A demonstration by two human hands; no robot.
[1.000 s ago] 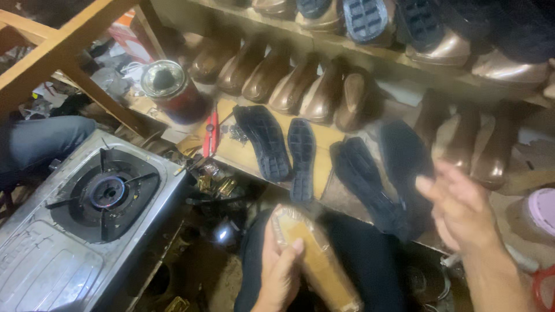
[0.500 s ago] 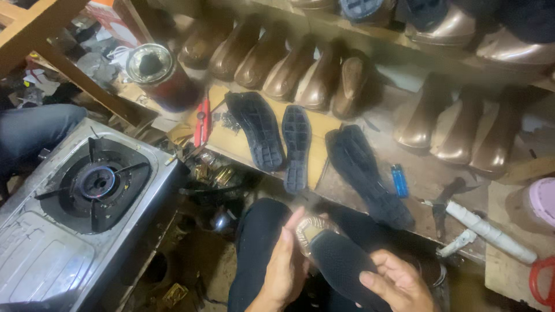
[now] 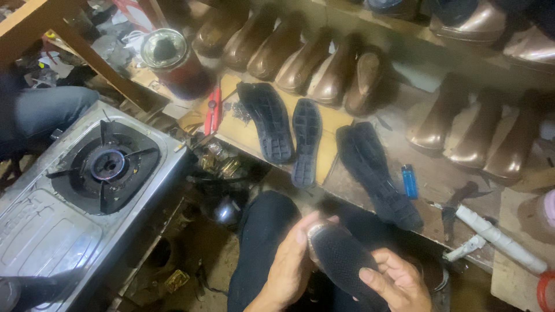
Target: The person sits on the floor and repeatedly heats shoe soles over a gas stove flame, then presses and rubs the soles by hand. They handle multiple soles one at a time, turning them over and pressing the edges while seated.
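Note:
Both my hands hold one shoe with its black textured sole facing up, low in the picture over my dark trousers. My left hand cups the heel end from the left. My right hand grips the sole's right side with the thumb lying on top. Three more black soles lie on the wooden bench beyond: a wide one, a narrow one and a long one.
A steel gas stove with a lit burner stands at left. On the bench: red pliers, blue lighter, white-handled hammer, a tin can. Brown shoe uppers line the back. Another person's leg is at far left.
My right hand came down from the right and took hold of the shoe, which is turned black sole up. The camera has tilted down and nearer.

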